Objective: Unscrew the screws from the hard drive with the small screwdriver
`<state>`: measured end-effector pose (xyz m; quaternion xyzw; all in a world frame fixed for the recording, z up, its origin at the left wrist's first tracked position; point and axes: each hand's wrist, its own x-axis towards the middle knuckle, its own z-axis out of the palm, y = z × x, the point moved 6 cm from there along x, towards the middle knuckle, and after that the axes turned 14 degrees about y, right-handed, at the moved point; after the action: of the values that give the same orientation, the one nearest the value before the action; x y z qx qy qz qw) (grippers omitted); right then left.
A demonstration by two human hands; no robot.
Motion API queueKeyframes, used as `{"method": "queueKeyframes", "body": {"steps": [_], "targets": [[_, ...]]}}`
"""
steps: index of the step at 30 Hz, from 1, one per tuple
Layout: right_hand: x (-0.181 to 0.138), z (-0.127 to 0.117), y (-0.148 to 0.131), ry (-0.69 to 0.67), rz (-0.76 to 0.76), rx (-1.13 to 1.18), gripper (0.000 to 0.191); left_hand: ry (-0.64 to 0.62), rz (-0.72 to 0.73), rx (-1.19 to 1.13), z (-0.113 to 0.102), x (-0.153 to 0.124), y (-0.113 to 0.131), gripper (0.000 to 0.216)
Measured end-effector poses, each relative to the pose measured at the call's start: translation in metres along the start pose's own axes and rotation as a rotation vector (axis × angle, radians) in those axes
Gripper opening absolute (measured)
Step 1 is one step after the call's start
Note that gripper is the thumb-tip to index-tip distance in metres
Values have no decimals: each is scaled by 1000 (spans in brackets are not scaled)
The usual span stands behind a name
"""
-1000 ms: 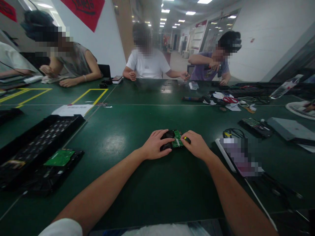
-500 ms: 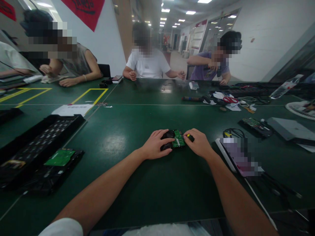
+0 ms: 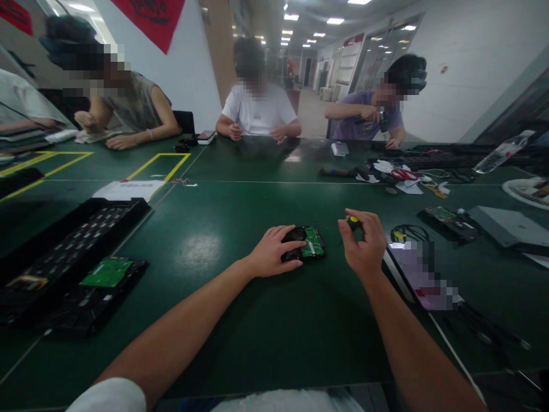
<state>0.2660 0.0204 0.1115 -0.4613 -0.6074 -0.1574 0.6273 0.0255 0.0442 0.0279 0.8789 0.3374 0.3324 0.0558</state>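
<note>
The left hand [image 3: 274, 252] is resting on a flat, black rectangular drive with a green circuit board [image 3: 313, 243], its fingers spreading across the black left end and its thumb lying along the near edge. The drive is lying flat on the dark green surface [image 3: 240, 320], straight in front of the person, with its board facing up. Just to the right of it, the right hand [image 3: 362, 240] is hovering apart from the drive, its thumb and index finger curling into a ring and pinching a small black tool with a yellow end [image 3: 353, 222]; I cannot make out the lower part of that tool.

Beside the right forearm, a phone with a lit, pinkish screen [image 3: 418, 274] is lying at a slant, and a coiled black cable with a yellow piece [image 3: 409, 233] is sitting just beyond it. Over to the left, a long black open tray [image 3: 77, 246] is stretching along the surface, and a black unit with a bright green board [image 3: 107, 272] is lying against its near side. Across from the person, someone in a white T-shirt [image 3: 257, 111] is sitting with both hands near the far edge.
</note>
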Motion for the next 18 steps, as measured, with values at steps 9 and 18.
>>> {"method": "queueKeyframes", "body": {"steps": [9,18], "targets": [[-14,12,21,-76,142,15,32,-48,-31,67,-2,6,12,55],[-12,11,22,-144,227,-78,38,-60,-82,84,-1,14,18,51]]}}
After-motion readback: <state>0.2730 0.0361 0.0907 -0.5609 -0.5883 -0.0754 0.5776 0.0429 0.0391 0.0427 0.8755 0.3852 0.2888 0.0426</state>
